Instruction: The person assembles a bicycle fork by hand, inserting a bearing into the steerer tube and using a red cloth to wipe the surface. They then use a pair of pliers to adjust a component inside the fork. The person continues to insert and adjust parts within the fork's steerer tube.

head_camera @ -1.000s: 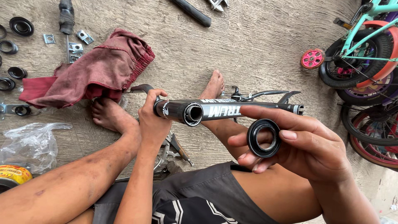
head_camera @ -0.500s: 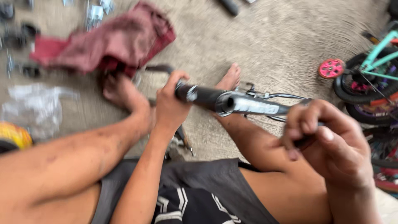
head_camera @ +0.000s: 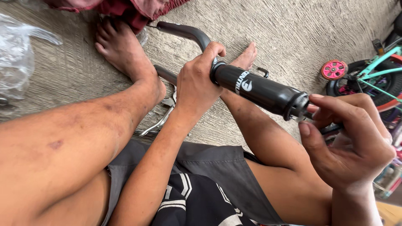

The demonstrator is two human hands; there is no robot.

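My left hand (head_camera: 196, 86) is wrapped around the upper end of a glossy black bicycle tube (head_camera: 259, 90) and holds it slanted over my lap. Dark curved frame tubes (head_camera: 184, 31) run from that end toward the floor. My right hand (head_camera: 351, 138) is at the tube's lower open end (head_camera: 298, 106). Its thumb and fingers pinch a black ring (head_camera: 331, 127) against that end, and the fingers hide most of the ring. My bare feet rest on the concrete floor beyond the tube.
A red cloth (head_camera: 125, 8) lies at the top edge and a clear plastic bag (head_camera: 16, 54) at the left. A bent metal part (head_camera: 161, 119) lies under my left wrist. A small teal bicycle (head_camera: 377, 69) with a pink training wheel (head_camera: 333, 69) stands at the right.
The view has dropped and moved closer. The tube has swung so that its open end points right. My right hand has carried the black ring from open view up to that end.
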